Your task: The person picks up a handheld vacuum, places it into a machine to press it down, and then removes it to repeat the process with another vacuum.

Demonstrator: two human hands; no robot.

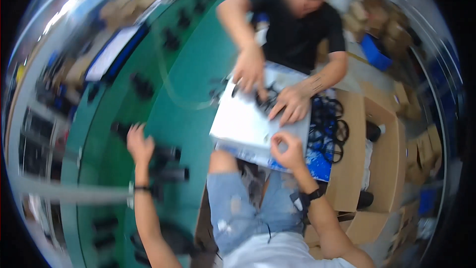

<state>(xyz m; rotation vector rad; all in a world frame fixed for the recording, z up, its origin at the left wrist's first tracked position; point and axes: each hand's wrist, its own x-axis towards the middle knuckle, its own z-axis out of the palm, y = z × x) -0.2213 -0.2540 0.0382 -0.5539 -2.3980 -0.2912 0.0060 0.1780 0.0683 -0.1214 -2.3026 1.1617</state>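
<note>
Toward the left edge of the worktop [191, 121], the left hand [141, 144] hangs open beside a black part [119, 129], probably light, stiff, best held mid-body; the right hand [287, 153] curls, contents unclear.

- At six o'clock, a white or very pale shirt [267, 253] is worn, its surface blurred.
- Just above it, light blue-grey shorts [233, 188] are worn, marked with pale, worn-looking patches [236, 204]; they are cut to leave the knee uncovered.
- A thin dark cord [269, 233] is seen at the waist.
- Toward eight o'clock, the left wrist [142, 178] is circled by a narrow black band [143, 188].
- Between four and five o'clock, a broader black watch-like strap [313, 195] is worn on the right wrist [303, 179].
</note>
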